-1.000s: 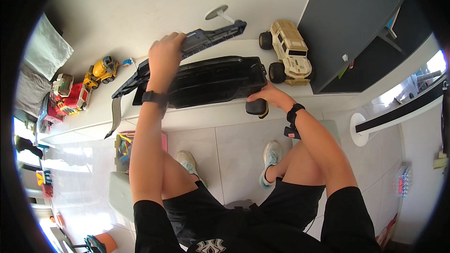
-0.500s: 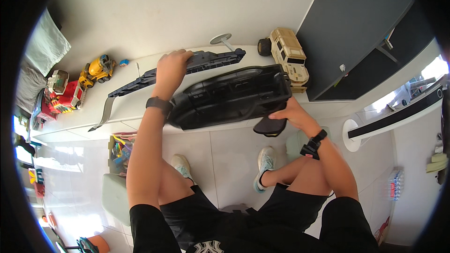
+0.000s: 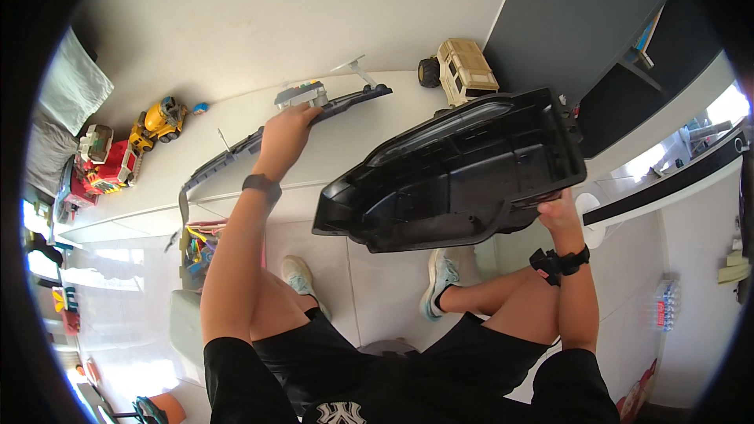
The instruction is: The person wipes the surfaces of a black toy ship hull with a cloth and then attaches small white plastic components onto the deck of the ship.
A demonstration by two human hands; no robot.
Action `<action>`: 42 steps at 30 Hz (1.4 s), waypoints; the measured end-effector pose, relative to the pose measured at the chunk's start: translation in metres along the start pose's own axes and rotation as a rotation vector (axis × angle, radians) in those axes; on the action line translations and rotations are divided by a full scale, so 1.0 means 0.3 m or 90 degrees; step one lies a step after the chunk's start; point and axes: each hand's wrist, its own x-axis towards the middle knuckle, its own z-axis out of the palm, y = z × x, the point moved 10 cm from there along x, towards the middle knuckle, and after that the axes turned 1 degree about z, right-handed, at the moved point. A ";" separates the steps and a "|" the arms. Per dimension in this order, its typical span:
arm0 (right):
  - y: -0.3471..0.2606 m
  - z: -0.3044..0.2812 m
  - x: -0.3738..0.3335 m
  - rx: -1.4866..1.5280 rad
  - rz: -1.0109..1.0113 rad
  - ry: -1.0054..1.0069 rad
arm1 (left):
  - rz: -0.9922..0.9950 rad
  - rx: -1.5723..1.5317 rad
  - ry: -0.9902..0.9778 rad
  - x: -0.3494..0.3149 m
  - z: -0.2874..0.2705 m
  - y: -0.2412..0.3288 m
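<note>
The left grip point(image 3: 287, 137) pinches the panel point(image 3: 345, 102), left of the truck point(image 3: 467, 67) on the surface point(image 3: 338, 149); the right grip point(image 3: 561, 210) clasps the shell point(image 3: 463, 180) nearer the wearer than the truck, partly hiding it.

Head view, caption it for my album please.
Left hand gripping a dark frame, right hand holding a black shell.

Seen with its hollow side turned up, a glossy black plastic shell point(image 3: 455, 177), narrowing toward the left, with moulded panels inside and a stepped rim; tilted, broad right end higher in view, partly over the front edge of the counter point(image 3: 334, 141). Farther back and apart from it, a long dark grey strip point(image 3: 236, 149), seen nearly edge-on, slanting up to the right, with a grey block point(image 3: 297, 96) at mid-length.
</note>
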 end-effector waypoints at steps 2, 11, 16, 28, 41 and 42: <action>0.007 -0.082 -0.010 -0.021 -0.025 -0.001 | 0.037 0.052 -0.003 -0.028 0.041 0.041; -0.138 -0.105 -0.024 0.108 -0.130 -0.060 | 0.167 0.153 0.012 -0.137 0.187 0.123; -0.191 -0.151 -0.061 0.158 -0.169 -0.120 | 0.138 0.205 -0.038 -0.146 0.303 0.102; -0.159 -0.245 -0.122 0.131 -0.148 -0.081 | 0.106 0.237 -0.076 -0.108 0.314 0.136; -0.163 -0.291 -0.100 0.282 -0.145 -0.072 | -0.009 -0.762 -0.273 -0.201 -0.145 0.232; -0.142 -0.268 -0.096 0.284 -0.135 -0.065 | -0.078 -0.808 -0.307 -0.244 -0.159 0.220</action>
